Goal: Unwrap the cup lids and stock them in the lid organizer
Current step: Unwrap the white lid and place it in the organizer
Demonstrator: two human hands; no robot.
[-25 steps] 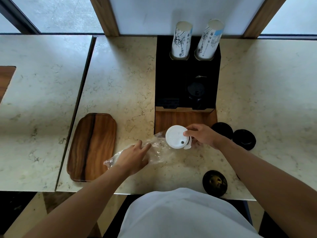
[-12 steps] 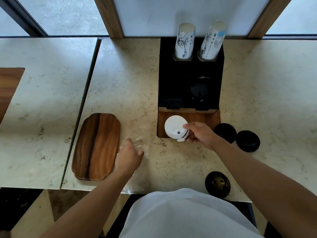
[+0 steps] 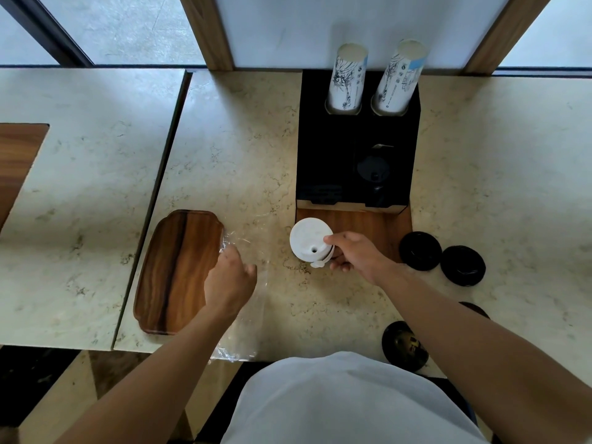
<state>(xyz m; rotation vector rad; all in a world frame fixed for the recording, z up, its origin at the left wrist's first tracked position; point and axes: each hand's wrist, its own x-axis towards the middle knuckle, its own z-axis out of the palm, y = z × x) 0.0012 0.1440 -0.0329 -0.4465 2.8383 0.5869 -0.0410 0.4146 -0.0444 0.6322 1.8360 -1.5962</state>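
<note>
The right hand (image 3: 358, 254) has its fingers (image 3: 330, 240) curled round a stack of white lids (image 3: 309, 241), thumb under and fingertips on the rim, holding it just at the front left corner of the lid organizer (image 3: 355, 155). The left hand (image 3: 229, 285) pinches the clear plastic wrap (image 3: 248, 302), fingers bent on the film.

A second ago the stack still sat half inside the wrap; now the wrap is pulled clear and dragged toward the wooden tray (image 3: 176, 270), lying flat on the table (image 3: 240, 155). So the unwrapping looks done for this stack (stocking is what remains), and the lids have risen toward the organizer's wooden front shelf.

Around: two tall cup stacks (image 3: 347, 80) stand in the organizer's rear holes, a dark lid (image 3: 373, 168) sits in its right compartment, and loose black lids (image 3: 419, 249) lie right of it. Nothing blocks the left compartment, as far as the dark interior shows.
</note>
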